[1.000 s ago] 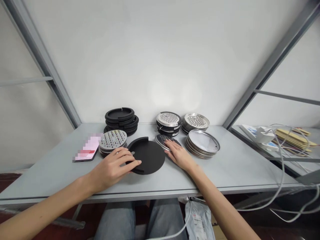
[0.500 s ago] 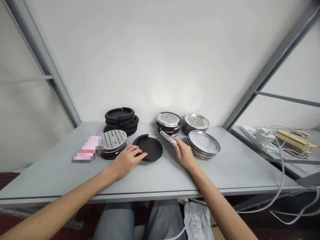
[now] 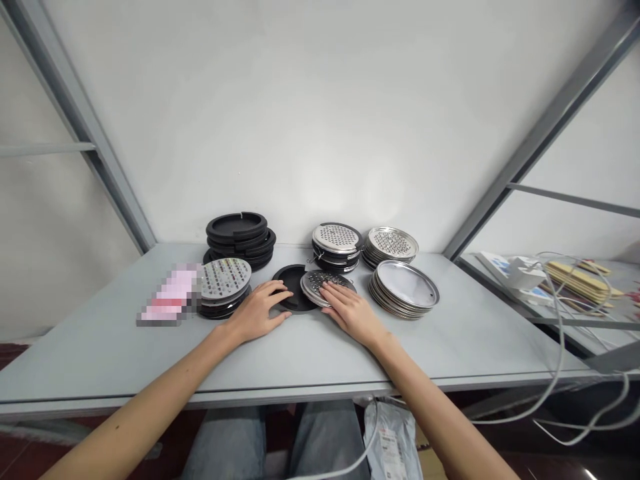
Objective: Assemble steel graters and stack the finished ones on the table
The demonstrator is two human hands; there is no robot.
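Note:
A round black dish [image 3: 295, 300] with a raised part rim lies on the table in front of me. My left hand [image 3: 263, 308] has its fingers spread, touching the dish's left rim. A round metal grater disc [image 3: 316, 283] overlaps the dish's right side, slightly tilted. Across its top lie the fingers of my right hand [image 3: 353, 310], stretched flat, with the thumb at the near edge. Behind it stands a stack topped by a perforated metal disc [image 3: 336, 237]. Close to my left hand is a stack topped by a disc with coloured spots [image 3: 225, 279].
Black dishes [image 3: 236, 227] are stacked at the back left. Metal grater discs [image 3: 393, 242] and smooth metal discs [image 3: 407, 283] stand in stacks at right. A blurred pink item [image 3: 173, 293] lies left. White cables [image 3: 561, 340] hang beside the right shelf with yellow pieces [image 3: 580, 283].
My right hand has moved left, turning the metal disc from edge-on to nearly flat over the black dish. My left hand's fingers have spread at the rim.

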